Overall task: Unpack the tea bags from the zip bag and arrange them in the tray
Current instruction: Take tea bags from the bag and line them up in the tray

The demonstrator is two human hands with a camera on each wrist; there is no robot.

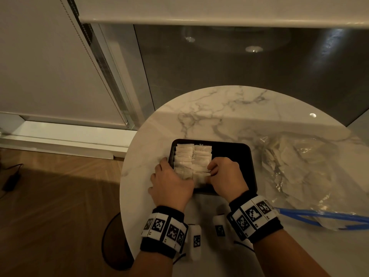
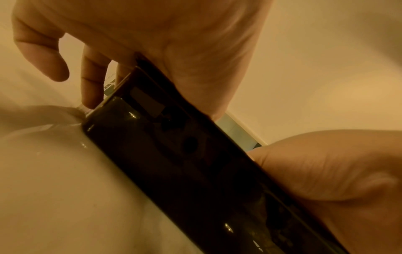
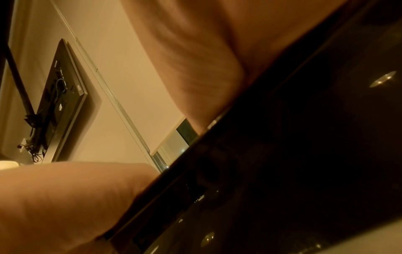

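A black tray (image 1: 233, 156) sits mid-table, with white tea bags (image 1: 191, 156) laid in two columns across its left half. My left hand (image 1: 169, 176) lies over the tray's front-left corner. Its fingers (image 2: 91, 82) hang fairly straight down the outside of the tray wall (image 2: 185, 154). My right hand (image 1: 214, 172) is inside the tray, fingers curled, pinching the nearest tea bag (image 1: 201, 179) of the second column. The dark tray wall (image 3: 282, 154) fills the right wrist view beneath my palm (image 3: 195, 51). The clear zip bag (image 1: 299, 166), with more tea bags inside, lies to the right.
The round marble table (image 1: 229, 116) drops off to a wooden floor (image 1: 60, 186) on the left. The bag's blue zip (image 1: 319, 214) points toward the front right. Behind the table are a dark window (image 1: 239, 66) and a blind with a bead chain (image 1: 95, 66).
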